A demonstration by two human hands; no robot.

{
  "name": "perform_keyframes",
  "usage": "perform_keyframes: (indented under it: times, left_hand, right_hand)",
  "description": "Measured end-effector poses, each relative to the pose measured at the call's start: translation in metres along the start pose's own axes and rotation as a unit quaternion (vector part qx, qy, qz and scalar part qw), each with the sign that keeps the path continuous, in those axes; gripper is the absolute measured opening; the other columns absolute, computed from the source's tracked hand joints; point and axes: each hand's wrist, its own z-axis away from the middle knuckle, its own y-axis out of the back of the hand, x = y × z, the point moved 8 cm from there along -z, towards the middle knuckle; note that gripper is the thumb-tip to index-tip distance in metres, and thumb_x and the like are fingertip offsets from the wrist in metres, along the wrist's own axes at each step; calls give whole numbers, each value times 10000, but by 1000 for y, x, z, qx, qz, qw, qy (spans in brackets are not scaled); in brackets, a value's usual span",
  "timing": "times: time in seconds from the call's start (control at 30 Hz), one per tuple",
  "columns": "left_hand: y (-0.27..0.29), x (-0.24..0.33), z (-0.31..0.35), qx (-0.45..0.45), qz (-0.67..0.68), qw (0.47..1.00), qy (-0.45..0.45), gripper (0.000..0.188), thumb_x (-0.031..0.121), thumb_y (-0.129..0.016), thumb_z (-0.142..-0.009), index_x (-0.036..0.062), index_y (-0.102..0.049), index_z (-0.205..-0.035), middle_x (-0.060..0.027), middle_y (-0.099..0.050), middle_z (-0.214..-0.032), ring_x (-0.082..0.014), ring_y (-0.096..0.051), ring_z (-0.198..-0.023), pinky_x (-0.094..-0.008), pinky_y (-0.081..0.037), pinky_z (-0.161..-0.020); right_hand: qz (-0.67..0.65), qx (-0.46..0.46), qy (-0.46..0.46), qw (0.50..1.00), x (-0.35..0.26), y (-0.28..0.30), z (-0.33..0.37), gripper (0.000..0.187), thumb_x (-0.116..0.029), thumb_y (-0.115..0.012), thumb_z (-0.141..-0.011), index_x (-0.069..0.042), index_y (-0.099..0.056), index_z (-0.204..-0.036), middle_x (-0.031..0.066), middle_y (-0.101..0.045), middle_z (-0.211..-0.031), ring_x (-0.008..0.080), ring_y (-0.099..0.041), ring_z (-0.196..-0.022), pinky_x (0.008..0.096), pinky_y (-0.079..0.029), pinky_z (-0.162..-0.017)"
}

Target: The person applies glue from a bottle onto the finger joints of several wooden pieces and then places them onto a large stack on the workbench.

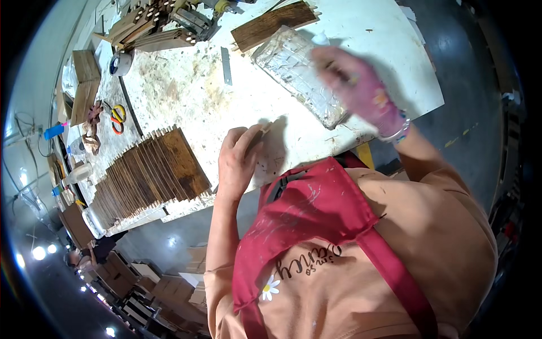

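My left hand (238,161), bare, rests near the front edge of the worktable (197,73). Its fingers are curled together, and whatever they may hold is too small to make out. My right hand (358,85) wears a pink flowered glove and is smeared by motion. It hovers at the right side of a flat rectangular slab (293,73) crusted with whitish, glue-like residue. Beside its fingers is a small white object (320,39), partly hidden. A dark brown wooden board (271,25) with pegs at its end lies behind the slab.
Left of my left hand stands a long row of brown pegged boards (152,169). A metal ruler (226,66), scissors (117,118) and a tape roll (120,64) lie farther back. More boards (141,31) and a power tool (197,20) sit at the far side.
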Motion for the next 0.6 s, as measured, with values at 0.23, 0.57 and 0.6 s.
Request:
perform_keyframes:
  times: [0.23,0.57,0.6]
  left_hand:
    - [12,7,4,101,34,993,-40,264,20,-637,-782,58,-644,-1044,-133,-574,-997,-297,-580,-897,-367,-480,-757]
    - [15,5,22,182,-30,979,-92,186,58,-569,-818,26,-625,-992,-144,-569,-955,-278,-557,-837,-350,-458,-678]
    - [16,4,22,190,-29,977,-93,167,52,-579,-813,31,-624,-972,-140,-573,-937,-285,-558,-826,-364,-455,-686]
  right_hand:
    - [-126,134,-30,982,109,55,-22,443,-167,-695,-841,-60,-546,-1244,39,-563,-1067,117,-517,-941,251,-469,-816]
    - [-95,55,36,993,120,24,-50,494,-110,-697,-822,-76,-540,-1289,55,-559,-1226,176,-534,-1099,305,-456,-915]
    - [-95,45,26,994,125,24,-53,465,-109,-694,-825,-68,-557,-1268,62,-571,-1213,181,-539,-1110,309,-454,-923]
